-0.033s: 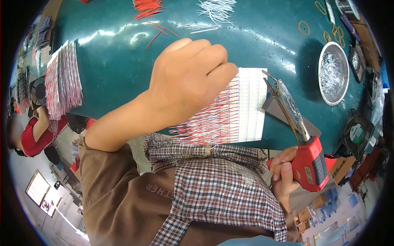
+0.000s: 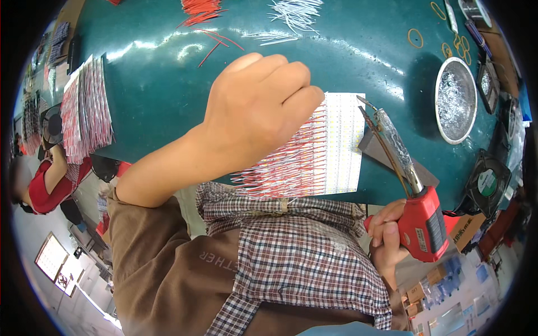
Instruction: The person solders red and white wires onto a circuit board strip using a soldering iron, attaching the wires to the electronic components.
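Observation:
My right hand (image 2: 388,232) grips a red-handled soldering gun (image 2: 424,227) with a thin feed tube along its metal barrel. The iron's tip is at the upper right corner of a white LED strip panel (image 2: 342,145). Rows of short red and white wires (image 2: 286,171) fan out from the panel's left part toward me. My left hand (image 2: 260,98) is closed above the panel's upper left, back of the hand up. Its fingertips, and whatever they may hold, are hidden beneath it.
Loose red wires (image 2: 202,12) and white wires (image 2: 296,14) lie at the far side. A metal bowl of silvery bits (image 2: 455,101) stands right, near a small fan (image 2: 486,182). More wired panels (image 2: 87,109) hang at the table's left edge; a person in red (image 2: 47,187) sits beyond.

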### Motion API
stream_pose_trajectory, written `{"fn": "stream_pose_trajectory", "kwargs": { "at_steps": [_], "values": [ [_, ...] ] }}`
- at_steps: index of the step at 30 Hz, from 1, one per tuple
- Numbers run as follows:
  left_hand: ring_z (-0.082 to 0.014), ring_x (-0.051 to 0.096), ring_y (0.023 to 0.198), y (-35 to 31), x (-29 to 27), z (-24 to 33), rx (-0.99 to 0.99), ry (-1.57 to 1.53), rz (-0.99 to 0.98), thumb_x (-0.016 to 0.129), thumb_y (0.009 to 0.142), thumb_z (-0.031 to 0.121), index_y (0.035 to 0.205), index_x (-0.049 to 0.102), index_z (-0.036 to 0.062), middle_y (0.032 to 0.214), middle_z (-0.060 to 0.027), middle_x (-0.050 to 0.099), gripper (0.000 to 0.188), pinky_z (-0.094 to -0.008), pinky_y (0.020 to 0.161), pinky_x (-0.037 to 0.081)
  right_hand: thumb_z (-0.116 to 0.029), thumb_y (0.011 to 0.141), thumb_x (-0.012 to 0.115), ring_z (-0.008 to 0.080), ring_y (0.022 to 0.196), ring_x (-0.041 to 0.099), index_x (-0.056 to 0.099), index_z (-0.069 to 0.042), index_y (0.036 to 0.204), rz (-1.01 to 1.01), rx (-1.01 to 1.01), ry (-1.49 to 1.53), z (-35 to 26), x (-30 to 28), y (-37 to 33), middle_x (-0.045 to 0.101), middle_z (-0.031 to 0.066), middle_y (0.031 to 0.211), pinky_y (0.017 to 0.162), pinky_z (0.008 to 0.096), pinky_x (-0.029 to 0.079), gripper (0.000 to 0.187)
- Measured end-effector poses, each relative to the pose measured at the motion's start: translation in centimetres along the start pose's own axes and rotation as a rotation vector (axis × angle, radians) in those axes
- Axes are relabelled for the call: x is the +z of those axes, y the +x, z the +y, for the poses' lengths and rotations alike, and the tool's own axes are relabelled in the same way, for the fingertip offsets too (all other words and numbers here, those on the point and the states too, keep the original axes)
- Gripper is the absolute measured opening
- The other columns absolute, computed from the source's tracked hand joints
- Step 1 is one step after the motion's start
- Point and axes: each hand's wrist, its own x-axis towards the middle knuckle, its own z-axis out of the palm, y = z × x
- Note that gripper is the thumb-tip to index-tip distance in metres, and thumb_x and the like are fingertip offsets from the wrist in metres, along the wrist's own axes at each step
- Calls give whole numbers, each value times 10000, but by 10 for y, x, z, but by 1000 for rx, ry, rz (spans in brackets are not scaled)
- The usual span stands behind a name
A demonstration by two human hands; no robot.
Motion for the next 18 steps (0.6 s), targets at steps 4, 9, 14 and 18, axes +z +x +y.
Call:
{"fn": "stream_pose_trajectory", "kwargs": {
  "at_steps": [4, 9, 14, 18],
  "values": [
    [-165, 490, 618, -3, 6, -2, 18, 1, -14, 683, 669, 62, 879, 674, 79, 720, -6, 520, 211, -312, 543, 338, -140, 870, 580, 74, 399, 360, 478, 23, 885, -30, 22, 12, 3, 0, 2, 527, 135, 769, 416, 227, 375, 193],
    [-162, 480, 615, -5, 8, -5, 53, 3, -2, 663, 648, 93, 865, 674, 72, 731, -2, 527, 218, -308, 540, 329, -128, 874, 575, 69, 412, 375, 491, 55, 973, -45, 67, -56, -1, 0, 0, 542, 128, 743, 430, 229, 375, 225],
    [-159, 477, 611, -5, 11, -6, 57, 9, -3, 664, 640, 100, 845, 677, 82, 721, 5, 522, 207, -306, 534, 325, -131, 876, 574, 65, 421, 383, 499, 60, 999, -19, 179, -89, -4, 4, 0, 551, 126, 739, 442, 227, 377, 239],
    [-158, 476, 609, -4, 14, -8, 56, -8, 11, 667, 634, 107, 839, 682, 93, 714, 13, 523, 207, -307, 528, 322, -131, 878, 572, 66, 422, 385, 500, 48, 985, -51, 125, -133, 1, 6, 5, 553, 132, 758, 448, 224, 380, 221]
  ]
}}
